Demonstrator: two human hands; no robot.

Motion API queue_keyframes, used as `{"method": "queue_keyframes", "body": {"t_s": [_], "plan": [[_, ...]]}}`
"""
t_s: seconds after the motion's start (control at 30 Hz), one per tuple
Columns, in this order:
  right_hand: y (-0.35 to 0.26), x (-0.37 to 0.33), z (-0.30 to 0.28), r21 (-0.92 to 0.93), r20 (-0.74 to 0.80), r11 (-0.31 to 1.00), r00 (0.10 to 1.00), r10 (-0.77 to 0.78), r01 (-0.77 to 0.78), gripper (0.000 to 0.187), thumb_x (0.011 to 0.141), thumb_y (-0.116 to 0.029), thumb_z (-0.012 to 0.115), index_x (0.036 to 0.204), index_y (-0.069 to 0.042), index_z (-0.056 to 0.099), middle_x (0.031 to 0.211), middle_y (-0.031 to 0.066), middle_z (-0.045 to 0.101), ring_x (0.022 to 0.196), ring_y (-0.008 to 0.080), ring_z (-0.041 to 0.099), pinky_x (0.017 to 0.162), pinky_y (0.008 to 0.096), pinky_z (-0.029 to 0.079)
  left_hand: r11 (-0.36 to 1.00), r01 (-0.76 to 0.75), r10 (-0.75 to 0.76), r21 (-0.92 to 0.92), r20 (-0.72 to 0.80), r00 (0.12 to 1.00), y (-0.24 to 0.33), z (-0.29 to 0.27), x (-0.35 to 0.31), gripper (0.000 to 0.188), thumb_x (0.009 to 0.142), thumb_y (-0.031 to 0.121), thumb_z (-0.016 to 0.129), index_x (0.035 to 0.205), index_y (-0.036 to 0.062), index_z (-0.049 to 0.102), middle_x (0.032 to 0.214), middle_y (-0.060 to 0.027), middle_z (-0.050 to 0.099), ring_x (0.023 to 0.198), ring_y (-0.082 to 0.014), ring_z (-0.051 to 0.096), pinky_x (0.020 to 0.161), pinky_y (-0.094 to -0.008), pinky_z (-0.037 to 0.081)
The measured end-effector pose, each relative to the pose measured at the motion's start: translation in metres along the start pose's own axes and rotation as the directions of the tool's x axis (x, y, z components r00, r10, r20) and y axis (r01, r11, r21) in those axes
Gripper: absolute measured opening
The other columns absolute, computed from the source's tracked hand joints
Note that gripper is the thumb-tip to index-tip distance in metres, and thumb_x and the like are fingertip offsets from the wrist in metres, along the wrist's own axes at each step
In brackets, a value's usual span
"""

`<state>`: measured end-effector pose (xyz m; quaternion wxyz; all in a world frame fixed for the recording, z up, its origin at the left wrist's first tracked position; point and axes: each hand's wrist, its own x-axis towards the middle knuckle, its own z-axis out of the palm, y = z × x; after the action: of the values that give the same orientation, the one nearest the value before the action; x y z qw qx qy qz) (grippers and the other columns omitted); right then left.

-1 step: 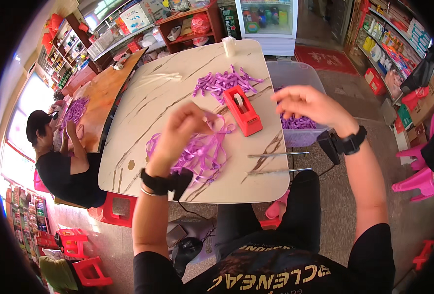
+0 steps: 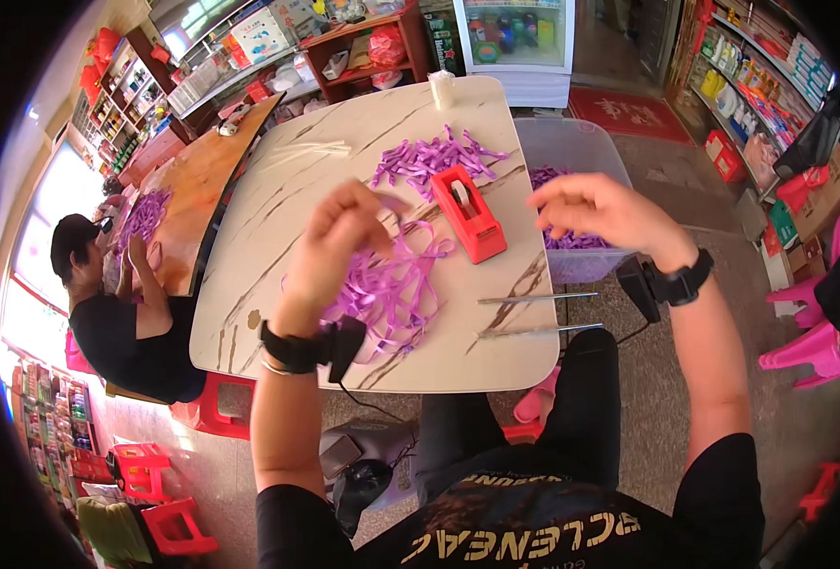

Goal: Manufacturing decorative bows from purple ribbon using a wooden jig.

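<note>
The left hand (image 2: pixel 339 232) was raised over the middle of the frame, above a tangle of loose purple ribbon (image 2: pixel 396 299) lying on a pale, dark-veined bench (image 2: pixel 273 223). Its grip was drawn in, the fingers curled and somewhat blurred; a bit of purple showed just beside the fingertips, but I could not tell whether it was held.

The right hand (image 2: pixel 605 204) hung right of centre, in front of a clear plastic bin (image 2: pixel 591 272) that stood beside the bench and contained more purple pieces (image 2: pixel 576 242). Its grip was loosely open, with the fingers bent and nothing visible between them. Each wrist wore a black strap with a dark block on it.

Between the hands, near the bench's right edge, sat a red tape dispenser (image 2: pixel 482 235) with a roll of tape in it. Just above and left of it in the frame lay a heap of short purple strips (image 2: pixel 429 159). Below it, two thin metal rods (image 2: pixel 524 300) jutted past the right edge of the bench.

Pale flat strips (image 2: pixel 311 150) lay toward the upper left of the bench, and a whitish container (image 2: pixel 442 92) stood at its top edge. At the far left of the frame, another person (image 2: pixel 126 318) in a black cap sat at a wooden bench (image 2: pixel 202 171) bearing a purple heap (image 2: pixel 145 213).
</note>
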<state>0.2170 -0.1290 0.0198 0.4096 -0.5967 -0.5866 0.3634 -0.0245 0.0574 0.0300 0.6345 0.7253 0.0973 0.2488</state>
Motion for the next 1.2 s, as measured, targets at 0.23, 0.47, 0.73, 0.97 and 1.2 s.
{"method": "queue_keyframes", "body": {"t_s": [0.23, 0.47, 0.73, 0.97, 1.2], "plan": [[-0.042, -0.030, 0.031, 0.232, -0.093, 0.927, 0.955, -0.282, 0.296, 0.040, 0.085, -0.013, 0.052, 0.122, -0.001, 0.041, 0.118, 0.0095, 0.048, 0.107, 0.0152, 0.047, 0.089, 0.0282, 0.037, 0.982, 0.103, -0.026, -0.159, 0.425, 0.905, 0.077, 0.059, 0.000, 0.008, 0.087, 0.008, 0.040, 0.081, 0.0032, 0.043, 0.083, -0.0181, 0.061, 0.033, -0.0028, 0.036, 0.031, -0.0164, 0.027], [-0.053, -0.055, 0.043, 0.436, 0.125, 0.886, 0.964, -0.233, 0.157, 0.044, 0.083, -0.019, 0.057, 0.117, 0.004, 0.043, 0.112, 0.0125, 0.052, 0.105, 0.0183, 0.049, 0.088, 0.0310, 0.038, 0.934, 0.205, -0.008, -0.291, 0.558, 0.830, 0.075, 0.074, 0.005, 0.003, 0.089, 0.009, 0.042, 0.090, 0.0063, 0.044, 0.079, -0.0162, 0.062, 0.033, -0.0013, 0.028, 0.031, -0.0152, 0.023], [-0.038, -0.108, 0.052, 0.592, 0.167, 0.799, 0.986, 0.008, -0.107, 0.033, 0.088, -0.027, 0.049, 0.094, 0.006, 0.054, 0.066, 0.0037, 0.051, 0.063, 0.0110, 0.051, 0.058, 0.0227, 0.039, 0.901, 0.299, -0.095, -0.314, 0.530, 0.843, 0.039, 0.069, -0.007, 0.001, 0.089, 0.009, 0.043, 0.088, 0.0079, 0.044, 0.078, -0.0167, 0.062, 0.034, -0.0016, 0.028, 0.032, -0.0155, 0.023], [-0.031, -0.133, 0.055, 0.376, -0.157, 0.924, 0.979, 0.132, -0.064, 0.016, 0.088, -0.010, 0.045, 0.093, -0.001, 0.058, 0.059, -0.0028, 0.043, 0.051, 0.0048, 0.038, 0.049, 0.0203, 0.032, 0.907, 0.407, -0.269, -0.110, 0.591, 0.760, 0.009, 0.084, -0.021, 0.011, 0.081, 0.003, 0.047, 0.090, 0.0030, 0.041, 0.075, -0.0216, 0.061, 0.039, -0.0061, 0.038, 0.040, -0.0184, 0.032], [-0.027, -0.140, 0.059, -0.099, -0.364, 0.995, 0.930, -0.051, 0.016, 0.017, 0.080, 0.000, 0.050, 0.094, -0.005, 0.059, 0.059, 0.0028, 0.046, 0.051, 0.0064, 0.042, 0.048, 0.0213, 0.033, 0.881, 0.471, -0.271, -0.040, 0.775, 0.571, -0.015, 0.114, -0.026, 0.045, 0.080, 0.008, 0.056, 0.120, -0.0018, 0.037, 0.082, -0.0122, 0.062, 0.062, -0.0080, 0.053, 0.055, -0.0179, 0.042]]}}
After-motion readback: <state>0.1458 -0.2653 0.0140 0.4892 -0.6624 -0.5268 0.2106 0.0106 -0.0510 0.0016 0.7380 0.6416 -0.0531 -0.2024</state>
